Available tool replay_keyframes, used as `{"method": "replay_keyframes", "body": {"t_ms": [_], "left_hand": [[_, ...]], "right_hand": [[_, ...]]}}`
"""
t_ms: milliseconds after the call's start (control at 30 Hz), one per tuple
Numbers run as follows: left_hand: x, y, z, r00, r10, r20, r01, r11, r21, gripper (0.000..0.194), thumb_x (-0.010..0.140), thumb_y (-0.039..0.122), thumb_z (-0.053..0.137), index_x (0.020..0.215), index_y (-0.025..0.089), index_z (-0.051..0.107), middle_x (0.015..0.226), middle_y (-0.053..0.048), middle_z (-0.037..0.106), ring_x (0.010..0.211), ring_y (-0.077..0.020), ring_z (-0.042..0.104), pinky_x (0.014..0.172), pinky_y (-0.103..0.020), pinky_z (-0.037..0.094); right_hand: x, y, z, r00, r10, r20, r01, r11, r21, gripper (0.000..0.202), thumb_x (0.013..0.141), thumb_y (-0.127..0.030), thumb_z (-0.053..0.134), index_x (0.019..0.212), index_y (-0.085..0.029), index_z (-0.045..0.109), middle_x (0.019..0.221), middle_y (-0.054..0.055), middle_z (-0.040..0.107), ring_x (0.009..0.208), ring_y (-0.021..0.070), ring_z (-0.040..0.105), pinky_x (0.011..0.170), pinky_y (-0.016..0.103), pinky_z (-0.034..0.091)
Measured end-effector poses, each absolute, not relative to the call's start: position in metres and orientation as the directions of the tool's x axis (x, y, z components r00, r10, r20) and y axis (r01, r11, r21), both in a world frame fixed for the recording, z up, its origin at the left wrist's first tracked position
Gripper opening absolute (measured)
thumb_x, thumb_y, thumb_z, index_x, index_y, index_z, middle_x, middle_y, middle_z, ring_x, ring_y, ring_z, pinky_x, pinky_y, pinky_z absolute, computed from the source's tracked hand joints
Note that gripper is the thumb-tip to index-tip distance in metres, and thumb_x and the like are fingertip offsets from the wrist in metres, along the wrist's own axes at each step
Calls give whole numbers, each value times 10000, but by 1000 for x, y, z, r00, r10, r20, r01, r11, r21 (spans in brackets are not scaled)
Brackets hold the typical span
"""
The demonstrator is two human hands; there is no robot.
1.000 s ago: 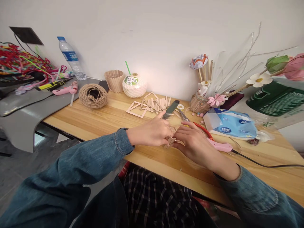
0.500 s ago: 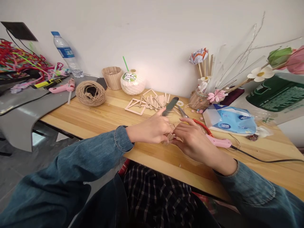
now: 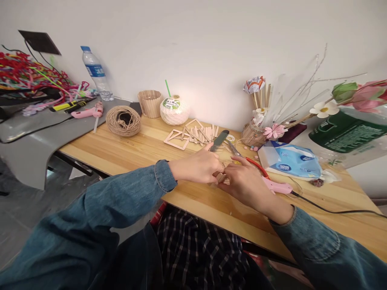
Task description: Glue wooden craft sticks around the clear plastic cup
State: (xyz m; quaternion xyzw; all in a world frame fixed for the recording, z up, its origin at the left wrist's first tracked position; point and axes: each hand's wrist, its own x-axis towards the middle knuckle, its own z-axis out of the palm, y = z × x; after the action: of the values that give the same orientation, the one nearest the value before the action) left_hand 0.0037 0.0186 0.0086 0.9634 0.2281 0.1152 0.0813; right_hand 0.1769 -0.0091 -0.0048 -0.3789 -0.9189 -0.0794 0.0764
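Note:
My left hand [image 3: 201,166] and my right hand [image 3: 246,181] meet above the front part of the wooden table [image 3: 193,198]. Both have their fingers closed on a small wooden piece [image 3: 219,177], mostly hidden between them. Just behind my left hand lies a dark green cutter [image 3: 220,139]. Scissors [image 3: 256,165] with red handles lie behind my right hand, and a pink glue gun [image 3: 279,187] is to its right. Farther back are loose wooden sticks [image 3: 202,134] and a wooden frame [image 3: 173,139].
Along the wall stand a twine ball [image 3: 123,121], a stick cup [image 3: 150,104], a white coconut [image 3: 174,111] and a water bottle [image 3: 96,74]. A blue tissue pack [image 3: 290,160] and a jar of paper flowers [image 3: 254,133] are at the right.
The view has shifted a little, so the table items appear slightly moved. My hands remain together on the small wooden piece, with the fingers slightly changed in position.

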Motion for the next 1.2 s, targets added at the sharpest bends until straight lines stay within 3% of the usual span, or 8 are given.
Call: {"method": "replay_keyframes", "body": {"t_ms": [300,567,700,833,900,967,1067,1200], "left_hand": [[5,21,1,856,465,225,411,-877,251,172,744,165,635,572,175,636,613,21,648,698,-145,569,1055,-500,183],[5,19,6,862,470,191,421,-873,248,115,735,206,682,633,162,654,641,5,638,760,-163,574,1006,-475,267],[-6,22,10,782,555,283,445,-816,370,113,709,242,721,662,157,663,689,-1,644,786,-169,587,989,-471,296],[-20,22,11,487,741,463,292,-637,713,208,659,319,759,696,137,666,737,-22,666,758,-162,593,855,-369,432],[-22,15,12,353,814,462,81,-518,851,272,631,354,773,746,128,672,767,-38,685,756,-165,611,754,-312,478],[-19,5,11,291,863,412,-101,-401,911,309,610,355,788,789,127,679,799,-43,701,764,-166,631,728,-296,499],[-9,-12,9,284,895,344,-229,-285,931,315,608,339,796,812,129,681,838,-50,710,792,-173,646,744,-305,517],[-1,-27,7,310,903,298,-235,-231,944,291,597,312,802,766,127,654,854,-57,700,847,-183,648,770,-305,523]], "right_hand": [[179,-6,-8,-711,673,206,691,723,22,178,805,-218,588,638,-177,635,618,6,667,598,153,614,1012,408,330],[178,-6,-1,-718,682,138,690,724,12,140,765,-254,666,672,-156,634,637,24,653,645,166,614,996,435,343],[186,-7,22,-718,646,260,663,748,-27,334,735,-366,701,992,-170,617,1004,97,654,995,261,577,1030,528,278],[201,-18,36,-380,734,564,675,636,-373,587,810,-460,593,1312,-246,378,1367,133,409,1276,298,366,1053,521,294],[203,-27,31,-206,838,506,550,527,-648,600,832,-464,561,1344,-294,300,1407,122,352,1305,284,345,1040,498,344],[200,-35,22,-193,905,379,338,424,-841,678,805,-507,582,1357,-346,224,1454,113,272,1319,284,336,1004,503,395],[190,-42,11,-271,917,293,156,343,-926,854,726,-492,680,1372,-389,132,1497,93,170,1343,283,295,1017,521,383],[184,-43,9,-241,913,329,134,367,-921,785,764,-343,671,1362,-380,164,1472,77,229,1341,244,303,1041,484,375]]}}
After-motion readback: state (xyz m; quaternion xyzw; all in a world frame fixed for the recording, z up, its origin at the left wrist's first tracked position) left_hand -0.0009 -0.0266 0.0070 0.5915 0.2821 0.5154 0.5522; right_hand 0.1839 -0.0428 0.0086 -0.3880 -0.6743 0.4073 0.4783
